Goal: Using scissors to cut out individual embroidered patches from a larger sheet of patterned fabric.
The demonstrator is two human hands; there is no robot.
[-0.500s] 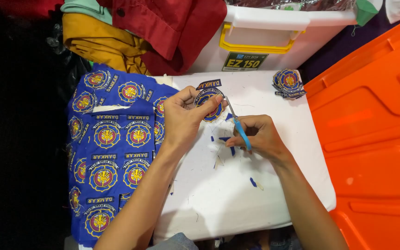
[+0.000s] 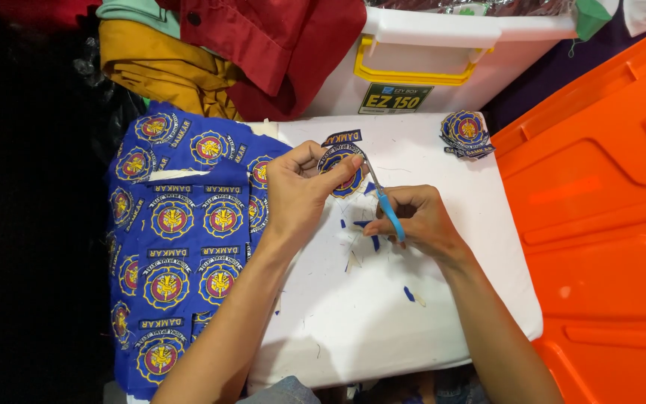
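My left hand pinches a round blue embroidered patch above the white table. In my right hand are blue-handled scissors, their blades at the patch's right edge. A blue fabric sheet printed with several round emblems drapes over the table's left side. A small stack of cut round patches lies at the table's far right corner. Blue and white fabric scraps lie under my hands.
An orange plastic lid fills the right side. A white storage box with a yellow latch stands behind the table. Red and mustard garments are piled at the back left.
Both hands stay in nearly the same place; the patch has turned slightly in my left hand and the scissors have shifted a little along its edge.
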